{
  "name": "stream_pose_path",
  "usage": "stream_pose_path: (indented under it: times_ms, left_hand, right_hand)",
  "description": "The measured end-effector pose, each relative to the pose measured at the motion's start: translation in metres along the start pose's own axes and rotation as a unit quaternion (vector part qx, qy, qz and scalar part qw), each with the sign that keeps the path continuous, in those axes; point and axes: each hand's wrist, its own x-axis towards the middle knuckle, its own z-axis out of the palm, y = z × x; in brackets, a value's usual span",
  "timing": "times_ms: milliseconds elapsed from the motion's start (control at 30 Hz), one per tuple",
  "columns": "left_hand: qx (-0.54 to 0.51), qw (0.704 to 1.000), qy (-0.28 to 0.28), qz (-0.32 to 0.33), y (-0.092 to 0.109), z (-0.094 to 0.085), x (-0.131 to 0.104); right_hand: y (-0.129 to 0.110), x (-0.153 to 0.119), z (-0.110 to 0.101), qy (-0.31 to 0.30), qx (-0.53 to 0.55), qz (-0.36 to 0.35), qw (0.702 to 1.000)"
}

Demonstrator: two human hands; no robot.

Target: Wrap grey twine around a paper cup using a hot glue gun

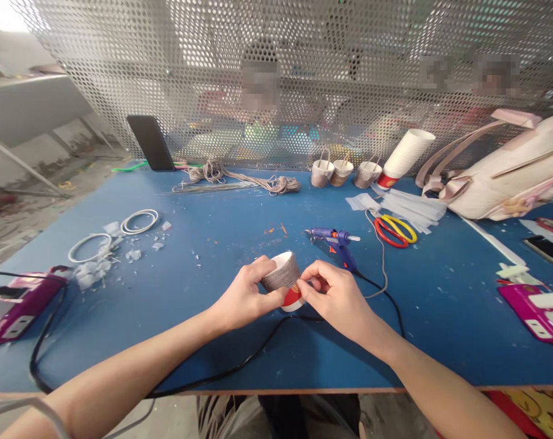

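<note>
A paper cup (294,297), red and white at one end, is wrapped over much of its side with grey cord (280,279). My left hand (244,292) is closed around the cup, thumb on the near side and fingers at the rim, holding it tilted above the table. Against the cup's right side, my right hand (333,292) pinches at the edge of the winding. A loose length of the cord (384,268) runs from the right hand across the table. Its pinched part is hidden by the fingers. Beyond the right hand lies a blue glue gun (333,239).
Red and yellow scissors (397,231) lie beside white strips (413,207). Three wrapped cups (322,173), stacked paper cups (406,157) and cord bundles (285,185) line the mesh screen (203,91). White rings (139,222) lie left. A black cable (258,350) crosses in front.
</note>
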Motion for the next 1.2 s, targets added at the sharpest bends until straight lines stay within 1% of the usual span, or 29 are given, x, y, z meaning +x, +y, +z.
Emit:
stream_pose_path:
  times_ms: [167,300,500,800,933,1100,1200]
  left_hand:
    - [-0.006,1.000,-0.006,0.001,0.000,-0.001,0.000]
    - [-0.008,1.000,-0.007,0.012,-0.002,-0.001,0.000]
    - [-0.005,0.999,-0.019,0.043,-0.004,-0.003,-0.001]
    - [0.000,0.998,-0.024,0.063,-0.007,-0.004,0.000]
    - [-0.008,0.996,-0.025,0.080,-0.008,-0.006,0.001]
    - [-0.031,0.996,-0.038,0.072,-0.012,-0.008,0.002]
    - [-0.076,0.995,-0.041,0.051,-0.015,-0.009,0.003]
  right_hand:
    - [-0.001,0.001,-0.002,-0.010,0.017,0.018,1.000]
    - [-0.002,0.001,-0.004,-0.030,0.047,0.055,0.997]
    - [0.001,0.002,-0.007,-0.071,0.109,0.112,0.985]
    - [0.002,0.006,-0.009,-0.074,0.143,0.126,0.979]
    - [0.004,0.009,-0.010,-0.084,0.174,0.148,0.970]
    - [0.006,0.012,-0.009,-0.090,0.216,0.163,0.958]
    - [0.007,0.013,-0.006,-0.086,0.241,0.181,0.950]
